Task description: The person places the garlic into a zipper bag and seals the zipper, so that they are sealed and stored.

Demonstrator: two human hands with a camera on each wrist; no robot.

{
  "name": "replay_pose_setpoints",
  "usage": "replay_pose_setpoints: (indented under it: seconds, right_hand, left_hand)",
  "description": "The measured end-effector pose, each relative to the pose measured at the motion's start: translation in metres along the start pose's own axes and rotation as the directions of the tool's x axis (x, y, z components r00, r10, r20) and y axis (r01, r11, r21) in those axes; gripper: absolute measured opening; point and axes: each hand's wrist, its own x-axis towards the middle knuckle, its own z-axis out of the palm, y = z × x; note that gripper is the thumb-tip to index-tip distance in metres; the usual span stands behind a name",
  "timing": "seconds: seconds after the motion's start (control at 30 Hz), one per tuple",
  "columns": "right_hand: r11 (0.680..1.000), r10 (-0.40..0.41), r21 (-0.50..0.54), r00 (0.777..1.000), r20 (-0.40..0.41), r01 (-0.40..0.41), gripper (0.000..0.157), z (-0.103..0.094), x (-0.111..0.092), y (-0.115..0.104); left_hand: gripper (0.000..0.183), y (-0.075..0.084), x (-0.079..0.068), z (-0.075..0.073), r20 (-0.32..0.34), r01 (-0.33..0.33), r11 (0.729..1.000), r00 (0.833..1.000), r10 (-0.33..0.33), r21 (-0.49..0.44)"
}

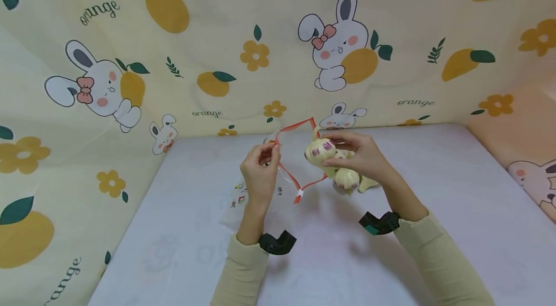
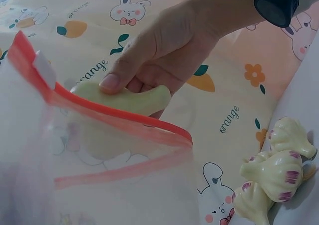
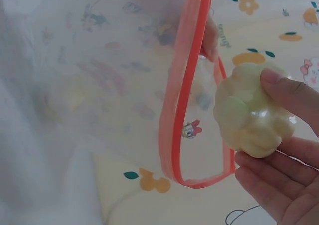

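A clear zip bag with a red zip edge and small cartoon prints hangs with its mouth spread wide. At the mouth's left side, my left hand pinches the red edge. My right hand holds a cream garlic bulb with purple streaks between thumb and fingers, right at the mouth's other side. From the right wrist, the held bulb shows its lobed underside, close beside the red rim. A white slider sits on the zip in the left wrist view.
Several more garlic bulbs lie clustered on the white table, below and beyond my right hand. A cloth backdrop printed with rabbits and oranges rises behind the table. Each wrist wears a black camera.
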Motion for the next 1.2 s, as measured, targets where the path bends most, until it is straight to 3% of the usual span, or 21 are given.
replay_pose_setpoints:
  seconds: [0.43, 0.7, 1.2]
  right_hand:
    - [0.998, -0.012, 0.068, 1.000, -0.007, 0.013, 0.053, 0.013, 0.007, 0.007]
    - [0.999, 0.028, 0.038, 0.999, 0.034, -0.030, 0.054, 0.018, 0.006, 0.009]
    - [0.998, 0.033, 0.051, 0.998, 0.055, -0.036, 0.055, 0.020, 0.004, 0.014]
  left_hand:
    - [0.014, -0.001, 0.001, 0.002, 0.017, 0.027, 1.000, 0.999, -0.027, -0.006]
    - [0.014, -0.002, 0.000, 0.002, 0.009, 0.022, 1.000, 1.000, -0.022, 0.017]
    - [0.015, 0.000, 0.000, 0.000, -0.009, 0.022, 1.000, 1.000, -0.022, 0.012]
